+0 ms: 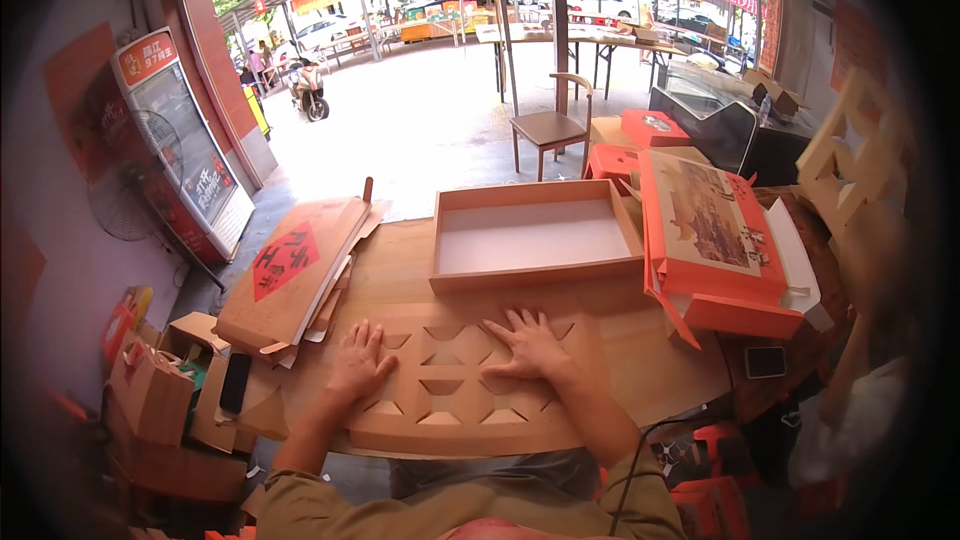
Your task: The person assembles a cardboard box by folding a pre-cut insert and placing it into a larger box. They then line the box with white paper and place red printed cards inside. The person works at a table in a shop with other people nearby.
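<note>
In the head view, both hands lie flat, palms down and fingers spread, on a tan cardboard insert panel cut with diamond and triangle openings (450, 390); neither hand pinches or grasps anything, they only press on its top. The left hand (360, 368) rests on the panel's left part, fingers fanned toward the far edge, and the right hand (527, 343) rests on its upper right part beside the cut-outs. The panel lies on the near side of a light wooden table (655, 360), right in front of the person. Just beyond it stands a shallow open brown cardboard tray with a pale inner floor (535, 235) (nothing shows inside it). To the left, a stack of flat brown cardboard sheets with a red diamond label (295, 270) leans over the table's edge. To the right sits a pile of orange gift boxes, the top lid bearing a painted scene (715, 240). A small dark phone (765, 361) lies near the table's right corner, and another black phone (236, 382) rests on brown cartons (150, 390) at lower left.
</note>
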